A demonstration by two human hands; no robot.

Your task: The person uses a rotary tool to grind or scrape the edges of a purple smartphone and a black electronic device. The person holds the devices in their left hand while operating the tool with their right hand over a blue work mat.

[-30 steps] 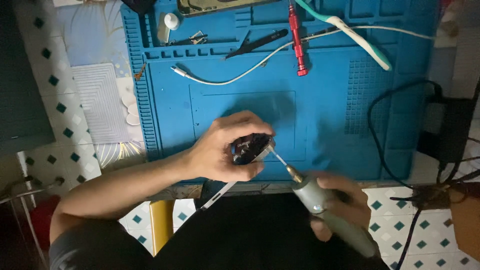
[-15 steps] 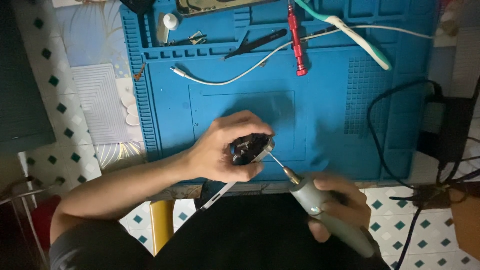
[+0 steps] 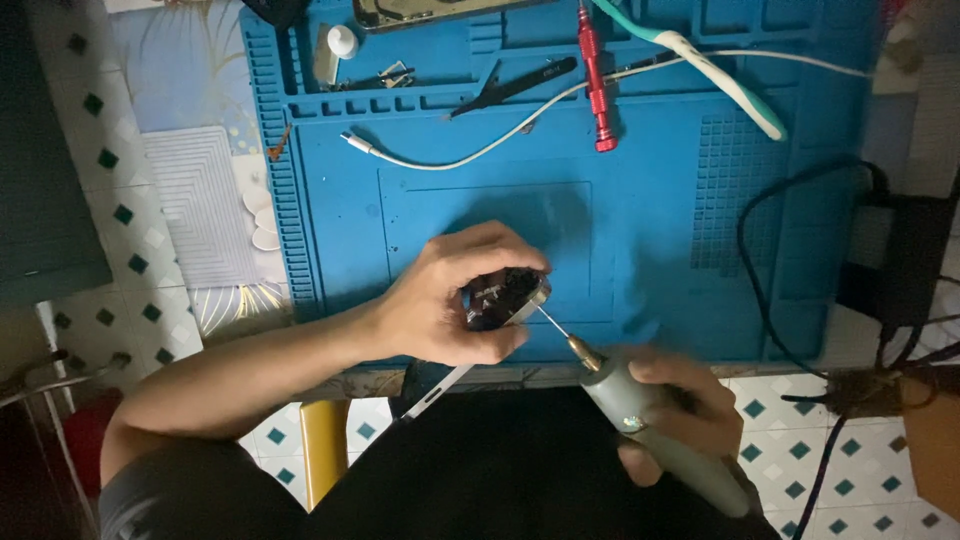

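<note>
L hand (image 3: 440,300) grips small dark part (image 3: 502,297) on blue mat (image 3: 650,220); R hand (image 3: 680,410) at 5 o'clock holds grey screwdriver (image 3: 640,425), tip touching part

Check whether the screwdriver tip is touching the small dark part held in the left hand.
Touching. The head view shows the electric screwdriver's thin bit running up to the edge of the small dark part gripped by the left hand, no gap visible.
</note>
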